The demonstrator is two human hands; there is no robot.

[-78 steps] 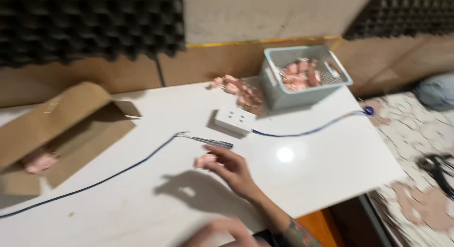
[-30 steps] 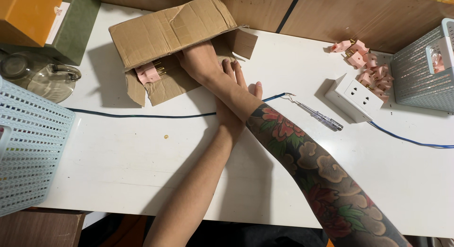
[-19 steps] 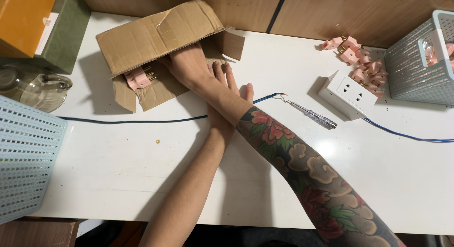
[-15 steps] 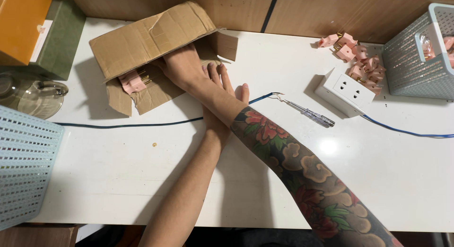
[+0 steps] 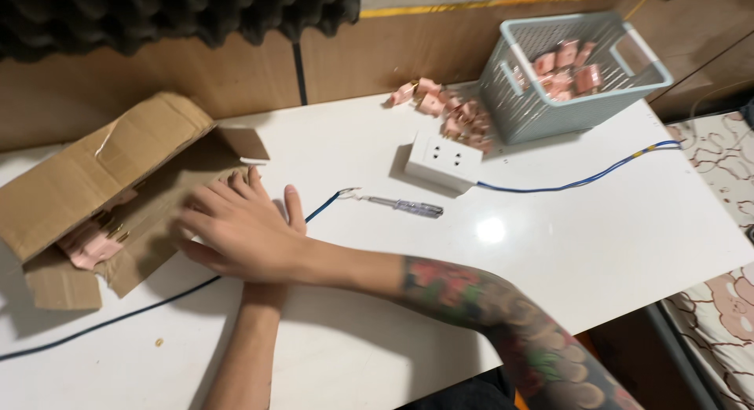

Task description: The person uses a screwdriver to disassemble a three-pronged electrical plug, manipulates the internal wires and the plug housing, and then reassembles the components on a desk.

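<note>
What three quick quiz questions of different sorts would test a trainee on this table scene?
1. True or false: the right hand lies over the left hand at the mouth of the cardboard box.
2. What lies between the hands and the white socket block? A) tester screwdriver B) scissors C) pliers
3. Fill in: the basket holds pink ____.

Key: 1 true; 2 A; 3 parts.

Your right hand (image 5: 239,233) lies over your left hand at the open cardboard box (image 5: 102,190); a screwdriver (image 5: 404,206) rests right on the tabletop (image 5: 550,237).
</note>
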